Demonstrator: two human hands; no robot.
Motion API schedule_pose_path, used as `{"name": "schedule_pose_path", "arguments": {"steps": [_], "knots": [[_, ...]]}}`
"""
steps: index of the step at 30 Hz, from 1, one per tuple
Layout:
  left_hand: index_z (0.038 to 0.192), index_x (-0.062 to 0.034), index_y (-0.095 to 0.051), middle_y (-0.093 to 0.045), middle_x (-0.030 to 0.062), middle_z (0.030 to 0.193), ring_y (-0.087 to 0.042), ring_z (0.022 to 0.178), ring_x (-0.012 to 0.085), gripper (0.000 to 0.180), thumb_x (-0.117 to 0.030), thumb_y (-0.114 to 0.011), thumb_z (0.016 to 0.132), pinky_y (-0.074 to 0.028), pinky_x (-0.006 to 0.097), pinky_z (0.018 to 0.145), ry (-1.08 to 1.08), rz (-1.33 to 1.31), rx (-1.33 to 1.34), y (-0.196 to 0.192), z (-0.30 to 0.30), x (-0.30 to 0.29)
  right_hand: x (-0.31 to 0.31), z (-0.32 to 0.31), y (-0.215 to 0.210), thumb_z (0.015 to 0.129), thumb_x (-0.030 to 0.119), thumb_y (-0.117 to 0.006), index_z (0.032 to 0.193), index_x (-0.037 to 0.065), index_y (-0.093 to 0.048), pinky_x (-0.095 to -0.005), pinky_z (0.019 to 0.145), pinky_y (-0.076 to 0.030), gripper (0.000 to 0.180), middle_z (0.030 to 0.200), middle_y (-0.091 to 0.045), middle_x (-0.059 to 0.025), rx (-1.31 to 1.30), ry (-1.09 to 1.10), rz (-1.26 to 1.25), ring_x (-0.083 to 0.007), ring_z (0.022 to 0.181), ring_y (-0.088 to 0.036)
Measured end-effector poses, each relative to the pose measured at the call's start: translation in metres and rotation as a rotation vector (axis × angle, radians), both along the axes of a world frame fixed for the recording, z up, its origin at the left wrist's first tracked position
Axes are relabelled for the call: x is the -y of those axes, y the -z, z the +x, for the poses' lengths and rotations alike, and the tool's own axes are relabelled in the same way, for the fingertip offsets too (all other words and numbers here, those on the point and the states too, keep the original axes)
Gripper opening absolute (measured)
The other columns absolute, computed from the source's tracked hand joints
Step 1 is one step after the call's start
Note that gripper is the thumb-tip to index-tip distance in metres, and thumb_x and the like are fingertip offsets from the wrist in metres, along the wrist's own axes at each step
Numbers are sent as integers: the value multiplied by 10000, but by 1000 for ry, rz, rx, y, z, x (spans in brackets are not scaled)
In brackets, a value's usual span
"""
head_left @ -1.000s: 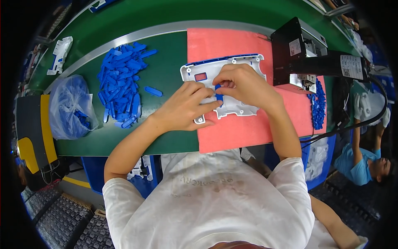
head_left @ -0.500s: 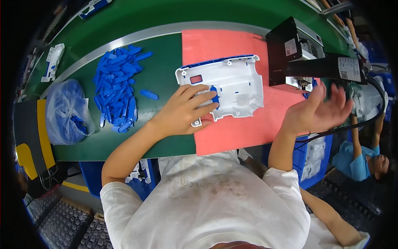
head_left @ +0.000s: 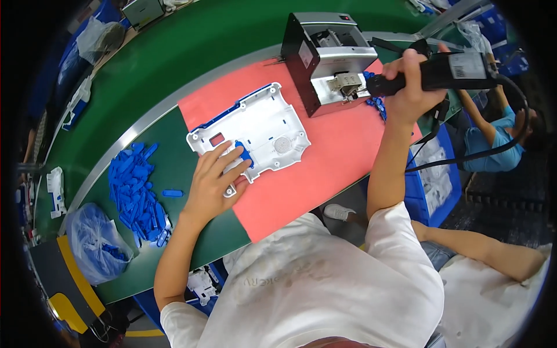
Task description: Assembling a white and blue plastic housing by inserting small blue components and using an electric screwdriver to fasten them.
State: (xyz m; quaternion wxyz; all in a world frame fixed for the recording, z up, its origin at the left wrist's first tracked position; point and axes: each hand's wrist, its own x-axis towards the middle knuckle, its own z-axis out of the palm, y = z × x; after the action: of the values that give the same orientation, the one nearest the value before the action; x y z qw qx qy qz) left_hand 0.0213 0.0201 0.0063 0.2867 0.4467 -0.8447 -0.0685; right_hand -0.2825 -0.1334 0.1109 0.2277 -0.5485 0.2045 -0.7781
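White housing (head_left: 255, 132) with a blue rim lies flat, inner side up, on the red mat (head_left: 325, 168), near the mat's left end. My left hand (head_left: 212, 182) rests on its near left corner, fingers spread and pressed flat, fingertips against a small blue clip (head_left: 243, 153) seated in the housing; nothing is enclosed in the hand. My right hand (head_left: 409, 87) is raised at far right, fingers wrapped tight around the black grip of a powered driver (head_left: 441, 72), which points left toward the grey box machine (head_left: 325, 58). A black cable (head_left: 487, 148) hangs from the driver's right end. The machine stands on the mat's far edge, just right of the housing and apart from it. A few blue parts (head_left: 377, 104) lie at the machine's right, under my right hand.

Left of the mat, on the green bench (head_left: 174, 75), lies a heap of blue clips (head_left: 136, 191), with one single clip (head_left: 172, 193) between the heap and my left wrist. Farther left and nearer sits a clear bag (head_left: 96, 243) holding more blue clips. A white part (head_left: 56, 188) lies at the far left edge. At far right, another person in a blue top (head_left: 493, 133) sits beyond the bench.
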Motion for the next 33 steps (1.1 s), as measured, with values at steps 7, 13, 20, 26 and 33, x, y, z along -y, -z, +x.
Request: {"name": "schedule_pose_path", "arguments": {"steps": [7,13,20,26,33], "knots": [[1030,-95,-701,-617,86,1209,-527,1197,320,369,-136,-771,669,-441,446,915,33,-31,-18,3,-3,12,1,12,19,806,-70,-663,1226,-47,-427,-235,482,-428,483,591,-554,-22,-150,39,13,-93,463,-525],[1042,-96,-696,-603,84,1230,-515,1213,316,380,-152,-768,673,-433,442,927,27,-35,-39,11,5,9,-8,15,21,793,-132,-620,1245,-33,-431,-245,460,-422,499,598,-526,-12,-153,-94,129,-103,453,-510],[1106,-111,-678,-569,82,1296,-476,1268,314,388,-170,-740,727,-415,457,993,37,15,-88,14,9,8,-55,113,13,812,-81,-564,1398,-4,-177,-301,479,-463,706,638,-560,-72,39,-398,36,-139,465,-503],[1102,-116,-684,-568,61,1301,-463,1283,289,380,-184,-737,733,-409,456,1011,-9,53,-145,20,9,3,-55,172,42,783,-113,-577,1305,13,-283,-306,465,-472,613,602,-527,-63,-219,-397,145,-142,427,-479],[1077,-117,-683,-573,59,1280,-484,1250,287,369,-186,-736,719,-423,432,977,3,20,-154,20,8,5,-53,177,50,792,-119,-605,1295,-52,-306,-251,477,-459,589,617,-552,-49,-97,-477,132,-114,469,-526]]}}
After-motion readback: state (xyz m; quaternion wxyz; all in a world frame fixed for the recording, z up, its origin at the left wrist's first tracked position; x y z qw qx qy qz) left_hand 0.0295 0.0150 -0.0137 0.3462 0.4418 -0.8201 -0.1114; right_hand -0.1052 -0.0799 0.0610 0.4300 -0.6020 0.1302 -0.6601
